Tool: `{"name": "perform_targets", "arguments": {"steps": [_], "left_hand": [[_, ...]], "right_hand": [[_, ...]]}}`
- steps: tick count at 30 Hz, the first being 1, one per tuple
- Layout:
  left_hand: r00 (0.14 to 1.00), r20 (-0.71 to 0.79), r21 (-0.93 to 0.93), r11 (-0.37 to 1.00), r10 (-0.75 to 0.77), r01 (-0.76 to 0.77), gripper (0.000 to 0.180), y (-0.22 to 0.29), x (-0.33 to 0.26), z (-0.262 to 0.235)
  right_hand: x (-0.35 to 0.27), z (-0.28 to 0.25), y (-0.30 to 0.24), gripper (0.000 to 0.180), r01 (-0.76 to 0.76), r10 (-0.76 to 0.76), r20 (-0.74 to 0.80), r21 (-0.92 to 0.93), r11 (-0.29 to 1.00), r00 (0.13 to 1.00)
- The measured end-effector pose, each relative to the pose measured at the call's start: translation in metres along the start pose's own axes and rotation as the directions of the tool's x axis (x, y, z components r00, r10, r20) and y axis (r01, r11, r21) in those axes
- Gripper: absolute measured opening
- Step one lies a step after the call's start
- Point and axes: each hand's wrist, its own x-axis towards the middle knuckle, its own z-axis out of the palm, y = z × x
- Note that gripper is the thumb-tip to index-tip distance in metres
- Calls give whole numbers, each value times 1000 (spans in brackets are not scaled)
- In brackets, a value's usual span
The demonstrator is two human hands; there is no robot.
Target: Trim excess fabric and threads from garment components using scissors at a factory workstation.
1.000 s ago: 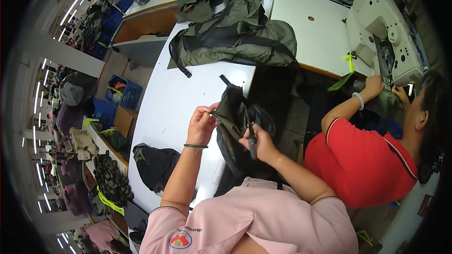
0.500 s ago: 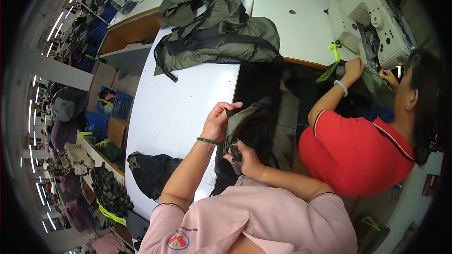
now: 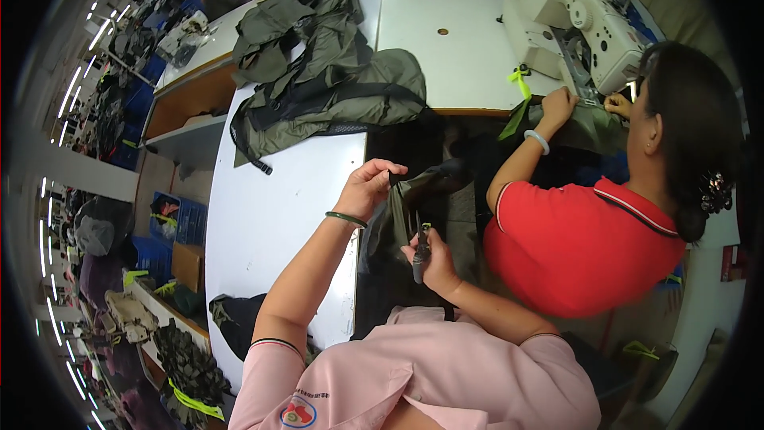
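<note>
My left hand [image 3: 368,189], with a dark green bangle at its wrist, pinches the edge of an olive-and-black fabric piece [image 3: 396,219] just off the white table's right edge. The cloth hangs down from my fingers toward the dark gap beside the table. Lower and to the right, my right hand [image 3: 438,261] is closed on a pair of dark-handled scissors [image 3: 420,258]. Their narrow blades point up alongside the hanging cloth; whether they touch it I cannot tell.
On the white table [image 3: 278,207] lie olive backpack pieces [image 3: 342,95] at the back and a dark bundle [image 3: 235,322] near me. At right, a co-worker in a red shirt [image 3: 585,247] feeds green cloth under a sewing machine [image 3: 585,20]. Blue crates [image 3: 191,219] stand left.
The scissors in my right hand have moved right and slightly up, blades now showing upright beside the cloth. My left hand keeps its pinch. The whole view has shifted, so the table and co-worker appear further left.
</note>
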Motion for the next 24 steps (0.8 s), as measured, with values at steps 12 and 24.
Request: {"name": "perform_targets", "arguments": {"steps": [12, 24], "left_hand": [[999, 9, 262, 964, -50, 46, 10, 16, 38, 52], [999, 5, 336, 941, -44, 40, 9, 28, 31, 42]], "right_hand": [[31, -68, 18, 29, 65, -121, -190, -276, 959, 974], [36, -67, 17, 29, 74, -124, -172, -275, 959, 977]]}}
